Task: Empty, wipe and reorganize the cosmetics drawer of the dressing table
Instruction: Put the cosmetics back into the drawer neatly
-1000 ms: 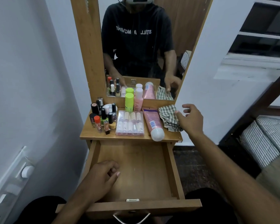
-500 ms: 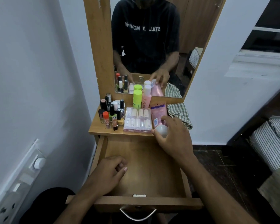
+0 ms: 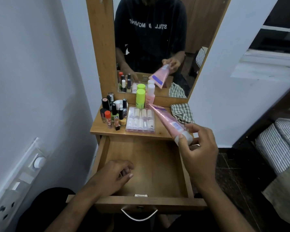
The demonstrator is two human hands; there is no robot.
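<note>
Above the drawer's (image 3: 146,166) far right corner, your right hand (image 3: 197,148) pinches the pink tube (image 3: 166,120) by its cap end, long axis running far-left over the counter (image 3: 97,128). Left hand (image 3: 114,176) rests inside, fingers loosely curled, empty.

The scene is being lit dimly and evenly; soft glare is being thrown on the drawer (image 3: 151,164) floor, and straight lines are being bent at the edges.

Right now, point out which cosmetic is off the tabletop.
The pink tube, held by its white cap in the right hand. Every other bottle stands on the dressing table top.
</note>
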